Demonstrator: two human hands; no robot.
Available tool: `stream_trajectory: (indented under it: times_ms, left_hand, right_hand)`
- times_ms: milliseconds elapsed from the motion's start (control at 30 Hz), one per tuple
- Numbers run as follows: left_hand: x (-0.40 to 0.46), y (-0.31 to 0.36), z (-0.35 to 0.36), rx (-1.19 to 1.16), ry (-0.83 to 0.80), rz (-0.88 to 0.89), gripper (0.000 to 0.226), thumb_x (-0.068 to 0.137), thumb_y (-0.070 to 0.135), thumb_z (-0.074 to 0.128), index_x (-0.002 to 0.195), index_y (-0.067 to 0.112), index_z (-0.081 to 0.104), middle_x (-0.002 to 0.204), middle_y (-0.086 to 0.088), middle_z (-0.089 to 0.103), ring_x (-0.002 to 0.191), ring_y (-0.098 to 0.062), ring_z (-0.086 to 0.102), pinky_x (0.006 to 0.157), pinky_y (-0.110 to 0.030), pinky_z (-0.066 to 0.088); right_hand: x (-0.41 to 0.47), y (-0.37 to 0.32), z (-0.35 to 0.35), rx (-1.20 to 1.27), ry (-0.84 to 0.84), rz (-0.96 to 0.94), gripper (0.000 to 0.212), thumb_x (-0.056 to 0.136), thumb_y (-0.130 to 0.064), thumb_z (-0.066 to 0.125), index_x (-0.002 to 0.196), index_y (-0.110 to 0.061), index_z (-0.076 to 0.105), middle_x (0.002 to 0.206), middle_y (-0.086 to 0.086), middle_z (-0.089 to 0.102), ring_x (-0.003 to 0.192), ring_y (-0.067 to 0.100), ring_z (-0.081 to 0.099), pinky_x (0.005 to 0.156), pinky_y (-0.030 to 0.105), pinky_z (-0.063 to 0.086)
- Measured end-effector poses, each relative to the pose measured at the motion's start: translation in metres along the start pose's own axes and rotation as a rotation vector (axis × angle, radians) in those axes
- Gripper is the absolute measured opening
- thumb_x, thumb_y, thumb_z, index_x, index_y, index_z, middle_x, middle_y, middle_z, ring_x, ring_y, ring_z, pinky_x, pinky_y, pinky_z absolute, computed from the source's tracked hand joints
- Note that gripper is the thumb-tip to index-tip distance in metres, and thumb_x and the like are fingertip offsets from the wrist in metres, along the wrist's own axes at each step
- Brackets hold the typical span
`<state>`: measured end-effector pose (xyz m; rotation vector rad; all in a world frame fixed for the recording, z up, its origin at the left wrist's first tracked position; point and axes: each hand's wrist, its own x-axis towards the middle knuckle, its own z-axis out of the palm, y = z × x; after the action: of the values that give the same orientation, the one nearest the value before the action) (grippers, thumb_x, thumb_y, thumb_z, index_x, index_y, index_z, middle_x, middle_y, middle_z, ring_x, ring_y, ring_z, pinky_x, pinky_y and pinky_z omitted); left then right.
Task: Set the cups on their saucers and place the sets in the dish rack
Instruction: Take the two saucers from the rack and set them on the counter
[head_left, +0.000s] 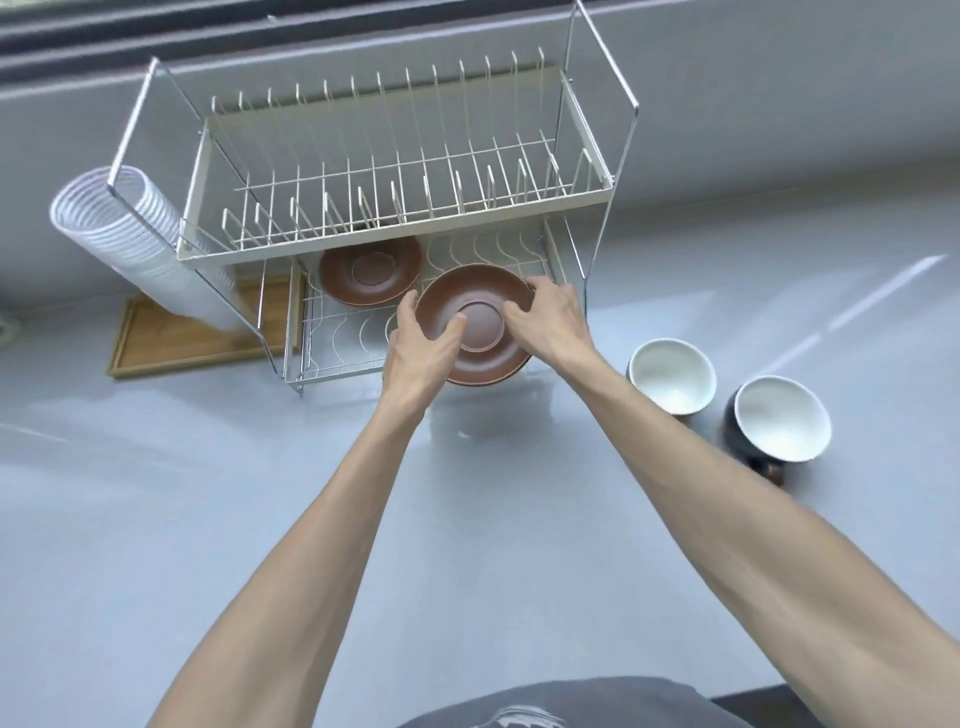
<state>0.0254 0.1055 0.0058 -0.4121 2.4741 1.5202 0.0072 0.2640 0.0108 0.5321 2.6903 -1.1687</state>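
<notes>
Both hands, left (415, 348) and right (550, 322), clamp saucer (478, 322) rim | over rack (363, 249) front edge | cups (670, 374) apart, rightward

- You get bright, even, cool daylight; no harsh shadows anywhere
- Your worktop (156, 519) is glossy; pale streaks of glare lie at its right side, and a soft reflection sits just below the rack (395, 228)
- Your wide lens bends the rack's wires outward and stretches your forearms at the lower edge
- The picture is slightly soft overall; fine detail smears at the corners
</notes>
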Motion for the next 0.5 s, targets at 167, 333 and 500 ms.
stream_trajectory:
  times_ms: [167,333,500]
  left_hand:
    - [-0.036,-0.014,-0.002,0.034,-0.016,0.006,0.081,0.086,0.056,0.059,0.155,0.037,0.021,0.16,-0.002,0.035,0.144,-0.023,0.038,0.117,-0.044,0.033]
    - [-0.079,-0.036,0.013,0.028,-0.133,-0.049,0.087,0.08,0.06,0.058,0.155,0.04,0.019,0.154,-0.006,0.043,0.139,-0.024,0.044,0.114,-0.046,0.038]
    - [-0.117,-0.052,0.04,0.056,-0.254,-0.087,0.089,0.075,0.065,0.055,0.153,0.044,0.019,0.15,-0.007,0.045,0.136,-0.026,0.047,0.113,-0.048,0.039]
  right_hand:
    - [-0.05,0.022,0.002,0.151,0.005,0.054,0.05,0.086,-0.033,0.053,0.133,-0.018,0.057,0.132,0.014,0.059,0.124,0.031,0.054,0.103,0.043,0.048]
    - [-0.103,0.063,0.004,0.235,0.027,0.13,0.049,0.084,-0.034,0.053,0.131,-0.022,0.056,0.121,0.011,0.063,0.114,0.029,0.06,0.096,0.044,0.052]
    - [-0.145,0.111,0.0,0.263,0.079,0.219,0.048,0.085,-0.034,0.056,0.131,-0.021,0.057,0.122,0.014,0.063,0.115,0.026,0.058,0.098,0.04,0.049]
